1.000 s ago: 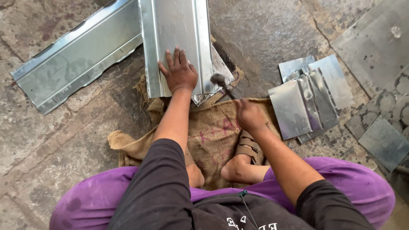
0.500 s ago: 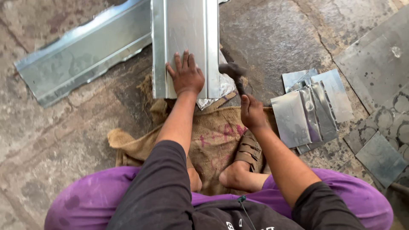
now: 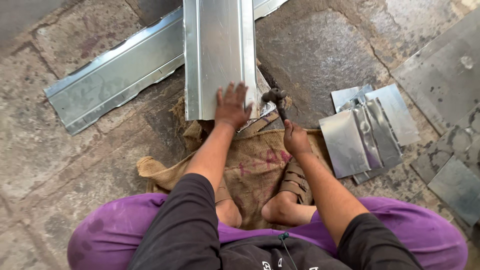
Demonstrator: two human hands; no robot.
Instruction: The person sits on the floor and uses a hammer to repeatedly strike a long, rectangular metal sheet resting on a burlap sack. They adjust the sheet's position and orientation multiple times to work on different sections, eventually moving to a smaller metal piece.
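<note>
My left hand (image 3: 232, 106) lies flat, fingers spread, on the near end of a folded sheet-metal channel (image 3: 216, 50) that runs away from me. My right hand (image 3: 296, 138) grips the handle of a small hammer (image 3: 276, 97), whose dark head hangs just to the right of the channel's near right corner, close to my left fingertips. Both arms wear dark sleeves. I squat on a brown burlap sack (image 3: 252, 167) spread on the stone floor, my sandalled feet between my purple-clad knees.
A longer bent metal strip (image 3: 112, 82) lies diagonally to the left, under the channel. A stack of small cut metal sheets (image 3: 367, 132) sits to the right. More flat sheets (image 3: 445, 75) lie at the far right on the stone floor (image 3: 320, 45).
The view has tilted so the channel and hands sit lower in frame. The hammer head has risen and moved nearer the channel's right corner. My left hand stays pressed on the channel.
</note>
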